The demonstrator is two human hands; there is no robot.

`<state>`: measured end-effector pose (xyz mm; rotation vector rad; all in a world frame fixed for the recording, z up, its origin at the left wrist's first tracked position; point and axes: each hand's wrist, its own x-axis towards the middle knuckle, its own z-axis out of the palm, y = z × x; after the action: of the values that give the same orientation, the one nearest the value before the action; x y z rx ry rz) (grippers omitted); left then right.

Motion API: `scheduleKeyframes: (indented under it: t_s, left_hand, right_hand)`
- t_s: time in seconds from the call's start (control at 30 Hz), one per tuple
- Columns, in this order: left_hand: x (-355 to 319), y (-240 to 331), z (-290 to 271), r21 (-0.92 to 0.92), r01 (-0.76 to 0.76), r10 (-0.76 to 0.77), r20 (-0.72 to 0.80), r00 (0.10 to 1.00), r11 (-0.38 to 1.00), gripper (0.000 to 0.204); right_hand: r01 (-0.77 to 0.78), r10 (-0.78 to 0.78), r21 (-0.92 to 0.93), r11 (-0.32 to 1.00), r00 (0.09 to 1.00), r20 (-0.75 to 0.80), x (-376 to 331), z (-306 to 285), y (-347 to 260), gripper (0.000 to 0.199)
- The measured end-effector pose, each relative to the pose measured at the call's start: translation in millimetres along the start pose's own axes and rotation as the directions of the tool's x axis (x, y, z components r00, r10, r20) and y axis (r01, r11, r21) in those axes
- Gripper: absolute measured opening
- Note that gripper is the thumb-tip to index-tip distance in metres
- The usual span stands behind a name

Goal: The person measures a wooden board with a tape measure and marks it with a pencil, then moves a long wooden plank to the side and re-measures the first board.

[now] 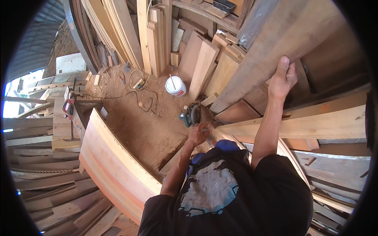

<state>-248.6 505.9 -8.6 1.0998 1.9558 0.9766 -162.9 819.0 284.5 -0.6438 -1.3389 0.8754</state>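
My right hand (282, 80) is closed on the lower edge of a wide brown wooden board (252, 70), its thumb lying over the near face. The board leans diagonally, running from the floor up to the upper right. My left hand (199, 133) hangs in front of my body with loosely curled fingers and nothing visible in it. Just beyond it, a green and black circular saw (190, 115) rests on the sawdust-covered floor; the hand seems apart from it.
A white bucket (175, 85) with a stick across it stands beyond the saw. A yellowish cord (138, 83) lies to its left. Planks (155, 43) lean along the back. Laminated wood panels (118, 157) stand at my left, and long beams (323, 125) lie at my right.
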Motion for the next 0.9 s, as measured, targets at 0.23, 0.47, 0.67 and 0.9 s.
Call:
scheduleKeyframes:
  t_s: [0.23,0.47,0.67,0.9]
  left_hand:
    - [12,10,3,0.021,0.117,-0.117,0.007,0.993,0.993,0.046]
    - [15,21,5,-0.067,0.142,-0.143,-0.012,0.990,0.988,0.043]
    - [27,21,-14,0.005,-0.069,0.069,-0.056,0.996,0.998,0.044]
    - [2,-4,-14,0.045,-0.046,0.051,-0.122,0.991,0.998,0.042]
  right_hand:
    - [0.008,0.002,-0.072,0.997,0.991,0.132,-15,-2,5,0.040]
    - [-0.081,0.082,-0.010,0.997,0.989,0.126,-24,-5,-1,0.036]
    - [-0.060,0.064,0.265,0.962,0.998,-0.008,-9,10,-44,0.023]
    - [0.020,0.008,0.253,0.967,0.994,-0.110,9,0,-93,0.024]
